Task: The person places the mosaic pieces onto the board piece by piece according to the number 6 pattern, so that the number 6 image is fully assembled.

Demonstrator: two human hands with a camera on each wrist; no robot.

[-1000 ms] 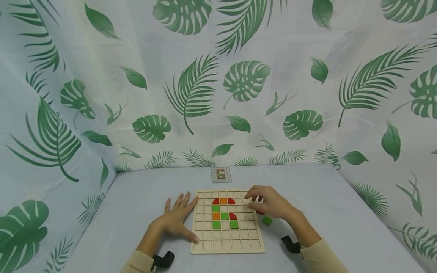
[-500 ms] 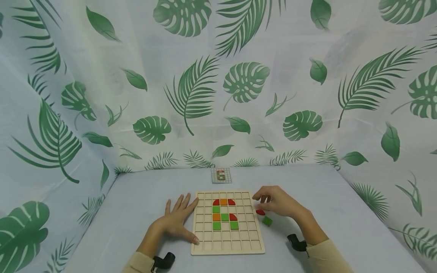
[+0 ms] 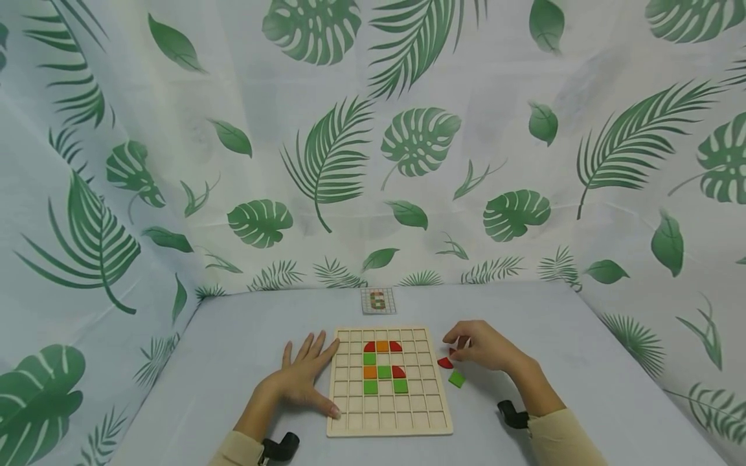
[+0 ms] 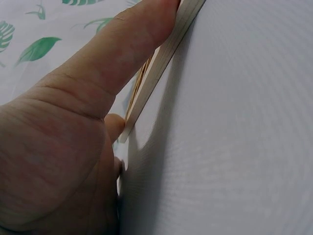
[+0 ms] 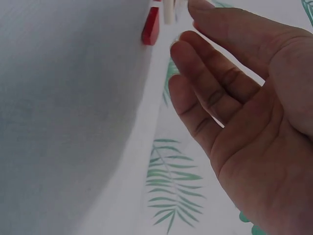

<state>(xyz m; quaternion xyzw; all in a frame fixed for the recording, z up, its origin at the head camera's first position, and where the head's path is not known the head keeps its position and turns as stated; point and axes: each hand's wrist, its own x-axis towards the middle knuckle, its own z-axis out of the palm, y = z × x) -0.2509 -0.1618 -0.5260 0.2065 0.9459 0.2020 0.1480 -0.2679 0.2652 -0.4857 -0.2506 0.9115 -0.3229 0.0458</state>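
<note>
My left hand point(image 3: 305, 375) lies spread at the left side of a wooden grid board point(image 3: 422, 414), its thumb and forefinger touching the edge. In the left wrist view, the thumb point(image 4: 132, 34) reaches over the board's side. Red, orange and green tiles sit in the board, among them an orange square point(image 3: 370, 372) and a green square point(image 3: 384, 372). Right of the board, my right hand point(image 3: 486, 346) hovers with bent, relaxed fingers above a red rounded tile point(image 3: 445, 363). Another red piece point(image 3: 452, 352) shows partly behind its fingertips. No tile shows in its grasp.
A loose green square tile point(image 3: 457, 378) lies beside the board's right edge. Behind the board is a small card point(image 3: 377, 301) printed with a coloured figure on a grid. A leaf-printed cloth point(image 3: 350, 162) hangs round the white table point(image 3: 262, 317).
My right hand has moved right, off the board's edge, to over the loose red tiles, uncovering more of them. My left hand stays in place.
</note>
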